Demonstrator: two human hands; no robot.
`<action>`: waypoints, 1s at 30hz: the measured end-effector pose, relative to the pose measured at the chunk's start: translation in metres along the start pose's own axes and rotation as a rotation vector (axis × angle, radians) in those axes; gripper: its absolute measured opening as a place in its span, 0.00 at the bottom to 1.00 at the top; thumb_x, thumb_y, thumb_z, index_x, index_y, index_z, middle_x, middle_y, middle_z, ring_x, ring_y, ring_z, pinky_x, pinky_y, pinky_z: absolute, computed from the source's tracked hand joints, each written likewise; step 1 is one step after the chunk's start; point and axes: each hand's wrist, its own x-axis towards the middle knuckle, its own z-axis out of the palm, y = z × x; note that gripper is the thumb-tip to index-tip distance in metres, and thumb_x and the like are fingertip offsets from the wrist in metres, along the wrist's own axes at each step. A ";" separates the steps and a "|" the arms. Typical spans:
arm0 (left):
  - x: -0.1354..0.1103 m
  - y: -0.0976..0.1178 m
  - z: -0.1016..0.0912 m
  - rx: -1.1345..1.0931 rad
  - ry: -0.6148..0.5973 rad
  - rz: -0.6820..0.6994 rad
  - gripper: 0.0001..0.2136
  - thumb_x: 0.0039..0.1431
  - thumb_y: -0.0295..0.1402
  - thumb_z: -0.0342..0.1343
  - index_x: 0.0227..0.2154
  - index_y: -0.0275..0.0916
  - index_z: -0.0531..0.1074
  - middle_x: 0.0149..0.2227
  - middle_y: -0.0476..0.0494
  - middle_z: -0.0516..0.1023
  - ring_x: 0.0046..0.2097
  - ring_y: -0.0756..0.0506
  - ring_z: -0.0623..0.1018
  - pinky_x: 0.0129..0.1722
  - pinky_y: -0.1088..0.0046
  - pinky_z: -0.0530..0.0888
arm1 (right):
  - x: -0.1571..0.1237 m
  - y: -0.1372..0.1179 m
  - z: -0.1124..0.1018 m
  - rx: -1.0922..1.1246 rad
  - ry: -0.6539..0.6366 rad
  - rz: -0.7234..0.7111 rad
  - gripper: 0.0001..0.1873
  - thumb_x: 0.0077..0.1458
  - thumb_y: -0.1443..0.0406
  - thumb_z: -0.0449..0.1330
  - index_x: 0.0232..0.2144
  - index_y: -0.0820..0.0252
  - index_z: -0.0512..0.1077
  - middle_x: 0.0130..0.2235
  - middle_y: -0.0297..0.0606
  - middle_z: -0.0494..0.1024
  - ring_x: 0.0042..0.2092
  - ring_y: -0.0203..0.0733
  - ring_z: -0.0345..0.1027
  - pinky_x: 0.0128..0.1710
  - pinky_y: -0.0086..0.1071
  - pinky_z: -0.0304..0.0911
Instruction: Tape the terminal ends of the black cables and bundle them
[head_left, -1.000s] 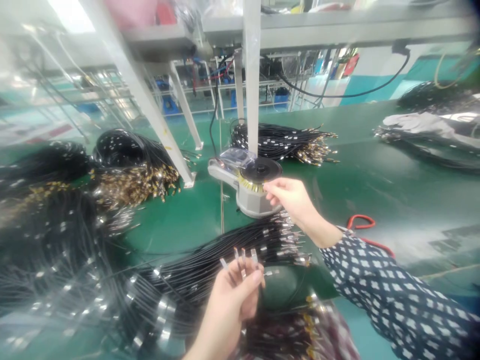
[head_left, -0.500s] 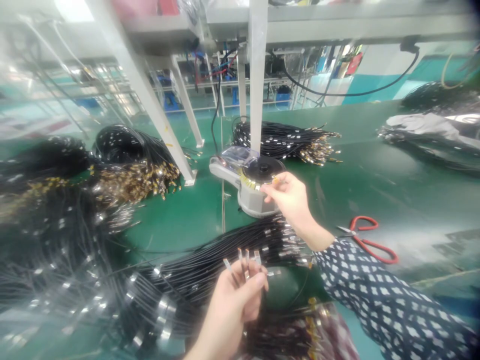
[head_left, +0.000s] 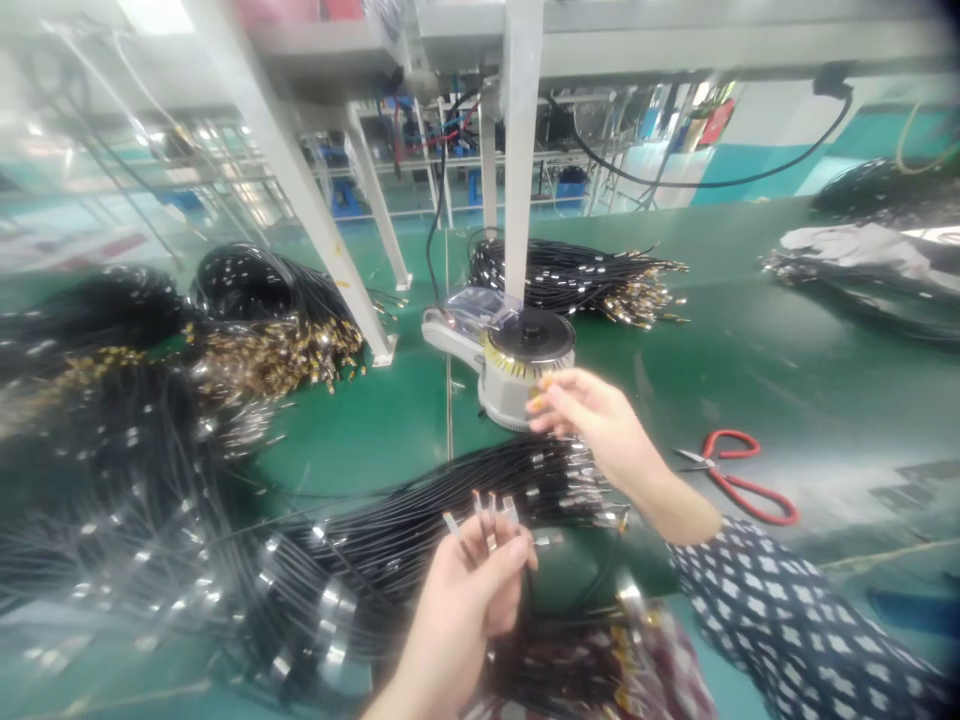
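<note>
Left hand: closed, with the thumb across the fingers. It grips a few thin black cables with silver metal ends. The ends stand clear above the fingertips, fanned slightly and side by side. Their long axes run up and away from the person, tilted a little left.

Right hand: thumb and forefinger are pinched together on what appears to be a small yellowish strip. Blur prevents a firmer reading. The fingertips are just beside the rim of the round grey tape dispenser with a black top disc, on its near right side.

Relation noted: the pinched strip lies ahead of the left hand and to its right, with the cable ends pointing roughly towards it. The gap between the two hands is crossed by a large bundle of black cables lying on the green surface. The right hand is the nearer to the dispenser. The left hand sits close to the person's body.

Surroundings:
- Red-handled scissors lie on the surface to the right of the right hand, apart from it.
- A white upright post stands just behind the dispenser.
- A coil of black cables with gold terminals lies beyond the post.
- A further coil lies far to the left of both hands.
</note>
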 end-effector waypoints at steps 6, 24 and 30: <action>-0.004 0.003 0.003 0.056 0.012 0.070 0.14 0.51 0.38 0.66 0.27 0.36 0.68 0.24 0.49 0.73 0.17 0.60 0.56 0.16 0.80 0.49 | -0.047 -0.015 -0.017 -0.178 -0.430 0.258 0.32 0.60 0.42 0.46 0.25 0.63 0.70 0.25 0.39 0.79 0.24 0.36 0.74 0.22 0.25 0.57; -0.008 0.005 0.006 0.160 0.042 0.056 0.12 0.50 0.35 0.67 0.24 0.33 0.71 0.20 0.53 0.66 0.17 0.61 0.54 0.17 0.81 0.49 | -0.082 -0.006 -0.010 -0.466 -0.403 0.224 0.27 0.66 0.48 0.44 0.41 0.59 0.75 0.34 0.37 0.80 0.29 0.36 0.75 0.30 0.29 0.64; -0.005 0.005 0.006 0.142 0.032 0.040 0.11 0.50 0.33 0.67 0.26 0.32 0.71 0.20 0.53 0.68 0.16 0.61 0.55 0.16 0.82 0.50 | -0.095 0.010 0.001 -0.293 -0.246 0.198 0.10 0.55 0.58 0.63 0.34 0.60 0.76 0.37 0.37 0.80 0.35 0.39 0.74 0.33 0.29 0.66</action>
